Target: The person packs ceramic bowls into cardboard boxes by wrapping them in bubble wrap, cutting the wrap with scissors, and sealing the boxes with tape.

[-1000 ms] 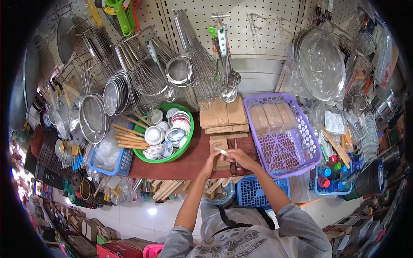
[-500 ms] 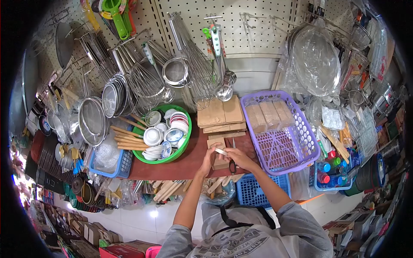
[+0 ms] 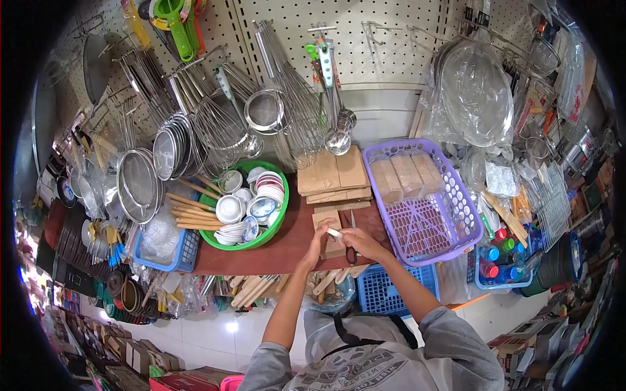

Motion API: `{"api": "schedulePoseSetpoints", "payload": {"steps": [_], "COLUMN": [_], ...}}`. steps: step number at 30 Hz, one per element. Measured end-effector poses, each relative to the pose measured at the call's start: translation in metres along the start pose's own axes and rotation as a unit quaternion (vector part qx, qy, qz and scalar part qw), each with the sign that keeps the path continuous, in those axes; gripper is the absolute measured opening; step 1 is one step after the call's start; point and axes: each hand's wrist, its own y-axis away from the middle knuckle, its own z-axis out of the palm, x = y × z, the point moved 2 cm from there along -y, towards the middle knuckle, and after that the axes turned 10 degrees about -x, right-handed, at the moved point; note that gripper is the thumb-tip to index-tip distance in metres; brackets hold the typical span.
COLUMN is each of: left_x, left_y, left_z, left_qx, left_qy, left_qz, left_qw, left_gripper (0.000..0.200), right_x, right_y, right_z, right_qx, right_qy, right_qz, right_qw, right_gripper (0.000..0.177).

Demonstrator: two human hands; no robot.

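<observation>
A small white roll point(image 3: 334, 232), which looks like tape, is held between both hands above the table's front part. My left hand point(image 3: 316, 246) grips its left side with fingers and thumb. From the right, my right hand point(image 3: 360, 242) pinches at the roll's other side; its fingertips partly hide the edge. Beneath the hands lies a narrow piece of brown cardboard point(image 3: 326, 220). Scissors point(image 3: 352, 255) with black handles lie under my right hand, blades pointing away from me. Behind them is a stack of flat cardboard pieces point(image 3: 332, 171).
A green basin point(image 3: 282, 225) of small bowls and dishes stands left on the red-brown table point(image 3: 300, 221). To the right, a purple basket point(image 3: 479, 228) holds several wrapped brown blocks. Whisks point(image 3: 297, 98) and strainers point(image 3: 265, 111) hang behind. Below the edge are wooden handles point(image 3: 257, 287) and a blue crate point(image 3: 385, 296).
The white roll has tilted and sits slightly lower between my fingers. Both hands have dipped a little toward me; the view has shifted slightly.
</observation>
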Motion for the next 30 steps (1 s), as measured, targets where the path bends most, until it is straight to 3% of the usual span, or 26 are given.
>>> {"api": "schedulePoseSetpoints", "payload": {"steps": [4, 11, 17, 20, 23, 26, 30], "left_x": [0.030, 0.010, 0.022, 0.029, -0.002, 0.005, 0.010], "left_y": [0.013, 0.008, 0.010, 0.015, 0.007, 0.008, 0.010], "left_z": [0.033, 0.009, 0.024, 0.029, 0.007, 0.009, 0.015], "left_qx": [0.040, -0.027, 0.004, 0.027, 0.012, -0.007, 0.002], "left_qy": [-0.148, -0.013, -0.176, -0.098, -0.019, -0.035, -0.148], "left_qz": [-0.038, -0.034, 0.001, -0.037, -0.041, -0.034, -0.036], "left_qw": [0.988, 0.999, 0.984, 0.994, 0.999, 0.999, 0.988], "left_gripper": [0.059, 0.056, 0.058, 0.058, 0.058, 0.056, 0.056], "right_x": [-0.011, -0.021, -0.016, -0.014, -0.030, -0.023, -0.018], "right_y": [0.004, 0.007, 0.005, 0.004, 0.009, 0.012, 0.006], "right_z": [-0.001, -0.002, -0.004, -0.007, -0.003, -0.009, -0.007], "right_qx": [0.021, -0.015, 0.039, 0.028, 0.013, 0.007, 0.023], "right_qy": [0.017, -0.014, 0.051, 0.019, -0.069, 0.001, 0.063], "right_qz": [0.032, 0.009, 0.075, 0.003, 0.047, 0.099, 0.054], "right_qw": [0.999, 1.000, 0.995, 0.999, 0.996, 0.995, 0.996], "right_gripper": [0.027, 0.030, 0.033, 0.033, 0.033, 0.035, 0.036]}}
